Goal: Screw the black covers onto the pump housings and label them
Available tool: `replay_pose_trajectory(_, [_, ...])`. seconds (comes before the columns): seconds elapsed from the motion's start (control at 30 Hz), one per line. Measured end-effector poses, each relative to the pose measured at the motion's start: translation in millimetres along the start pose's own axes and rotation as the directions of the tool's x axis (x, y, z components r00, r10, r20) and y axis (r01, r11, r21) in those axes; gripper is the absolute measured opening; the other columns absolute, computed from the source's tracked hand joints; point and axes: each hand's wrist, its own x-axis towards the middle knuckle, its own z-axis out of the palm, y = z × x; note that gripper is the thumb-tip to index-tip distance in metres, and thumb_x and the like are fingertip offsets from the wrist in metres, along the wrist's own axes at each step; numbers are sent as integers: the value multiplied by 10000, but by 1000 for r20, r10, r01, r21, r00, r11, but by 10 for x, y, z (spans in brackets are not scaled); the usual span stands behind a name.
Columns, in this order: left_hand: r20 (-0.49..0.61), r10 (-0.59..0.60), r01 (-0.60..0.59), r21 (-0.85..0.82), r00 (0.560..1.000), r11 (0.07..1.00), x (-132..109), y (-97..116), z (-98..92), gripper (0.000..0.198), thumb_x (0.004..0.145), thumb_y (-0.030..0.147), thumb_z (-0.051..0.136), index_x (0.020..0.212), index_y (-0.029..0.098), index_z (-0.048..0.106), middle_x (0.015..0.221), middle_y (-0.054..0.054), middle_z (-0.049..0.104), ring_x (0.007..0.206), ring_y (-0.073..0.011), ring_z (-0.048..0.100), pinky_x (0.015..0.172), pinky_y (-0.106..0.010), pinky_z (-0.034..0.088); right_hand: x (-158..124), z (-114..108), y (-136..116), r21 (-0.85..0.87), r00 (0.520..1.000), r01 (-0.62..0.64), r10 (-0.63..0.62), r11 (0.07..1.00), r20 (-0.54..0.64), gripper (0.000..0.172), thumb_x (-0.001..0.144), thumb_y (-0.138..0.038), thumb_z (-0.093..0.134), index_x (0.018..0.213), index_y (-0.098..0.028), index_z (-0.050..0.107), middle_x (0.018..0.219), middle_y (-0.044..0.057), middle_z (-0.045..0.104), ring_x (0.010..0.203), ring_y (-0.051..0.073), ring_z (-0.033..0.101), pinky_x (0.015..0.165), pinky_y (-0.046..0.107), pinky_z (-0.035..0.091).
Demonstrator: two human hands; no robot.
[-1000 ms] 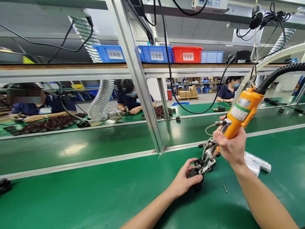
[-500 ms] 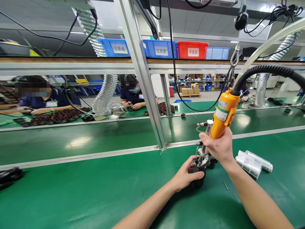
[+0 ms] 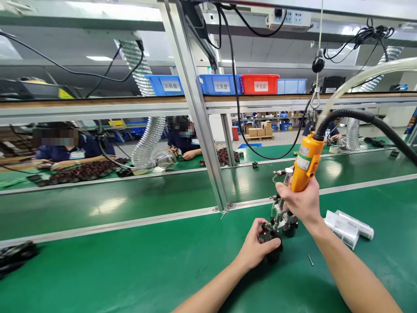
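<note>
My right hand (image 3: 301, 198) is wrapped round an orange electric screwdriver (image 3: 307, 163), which leans slightly, its lower end towards the bench. Below the grip is a metal attachment (image 3: 280, 213) with small air fittings and tubes. Its lower tip is over the rear edge of a small black part (image 3: 273, 250); I cannot tell whether they touch. My left hand (image 3: 256, 245) grips this part on the green bench, thumb on the near side and fingers behind. Another dark part (image 3: 289, 228) stands just behind the attachment, partly hidden.
Clear plastic-wrapped rolls (image 3: 348, 228) and a loose screw (image 3: 310, 260) lie to the right. A metal post (image 3: 203, 113) rises mid-bench. A black cable (image 3: 368, 115) and a clear hose (image 3: 365, 80) run from the screwdriver. Co-workers sit across the line.
The view has tilted up, so the background sits lower. The attachment's tip has shifted slightly back and right on the black part, baring more of its top. Both hands keep their holds.
</note>
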Motion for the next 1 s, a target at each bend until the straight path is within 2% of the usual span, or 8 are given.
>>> replay_pose_trajectory(0.07, [-50, 36, -41, -92, 998, 995, -13, -35, 6, 589, 728, 465, 897, 1036, 248, 444, 1082, -33, 696, 906, -175, 646, 789, -276, 483, 28, -106, -95, -17, 998, 36, -37, 999, -52, 539, 659, -364, 867, 1062, -195, 551, 640, -86, 537, 513, 101, 503, 491, 241, 477])
replay_pose_trajectory(0.13, [4, 37, -36, -171, 999, 985, -25, -46, 14, 627, 708, 462, 910, 1009, 257, 399, 1142, -53, 691, 933, -186, 649, 816, -295, 490, 46, -206, -190, -46, 993, 70, -74, 996, -95, 499, 662, -367, 864, 1020, -192, 563, 620, -82, 526, 494, 97, 484, 475, 243, 467])
replay_pose_trajectory(0.2, [25, 40, -36, -151, 999, 988, -34, -40, 29, 671, 656, 406, 948, 1001, 260, 390, 1112, -43, 688, 916, -184, 640, 819, -299, 484, 52, -269, -258, -63, 988, 96, -103, 993, -114, 459, 666, -368, 853, 980, -190, 569, 602, -80, 517, 489, 98, 479, 475, 247, 467])
replay_pose_trajectory(0.27, [-11, 56, -57, -72, 998, 996, -39, -35, 49, 678, 617, 359, 967, 985, 254, 407, 1056, -23, 678, 894, -177, 624, 819, -292, 468, 47, -282, -288, -54, 984, 112, -118, 992, -131, 454, 654, -360, 843, 980, -184, 580, 605, -74, 524, 500, 104, 492, 488, 253, 477])
replay_pose_trajectory(0.47, [-44, 95, -92, 58, 995, 994, -47, -44, 76, 584, 619, 360, 953, 955, 217, 497, 942, 6, 647, 858, -165, 581, 802, -268, 419, 26, -199, -267, -30, 987, 81, -84, 996, -136, 456, 656, -369, 816, 1007, -177, 597, 633, -57, 555, 508, 105, 500, 485, 255, 473])
replay_pose_trajectory(0.63, [-4, 70, -69, 86, 998, 994, -47, 15, 69, 564, 631, 364, 948, 1062, 191, 629, 964, -13, 681, 884, -186, 595, 821, -274, 430, 10, -137, -251, -7, 991, 68, -68, 998, -118, 453, 641, -344, 817, 995, -189, 580, 601, -80, 517, 490, 96, 467, 461, 243, 450])
replay_pose_trajectory(0.83, [21, -32, 31, 18, 999, 999, -24, 52, 81, 574, 595, 349, 966, 1082, 161, 727, 927, -29, 742, 863, -210, 641, 832, -303, 467, -48, 18, -90, 13, 1000, 26, -26, 1000, 8, 449, 635, -339, 850, 906, -221, 512, 577, -110, 469, 474, 85, 443, 446, 227, 425])
replay_pose_trajectory(1.0, [-2, -88, 88, -18, 996, 996, -11, 51, 89, 575, 555, 333, 980, 1048, 169, 735, 907, -20, 740, 840, -203, 639, 808, -301, 476, -74, 82, 53, -6, 999, 6, -6, 1000, 43, 490, 637, -356, 868, 942, -234, 504, 625, -110, 473, 511, 84, 432, 468, 219, 417])
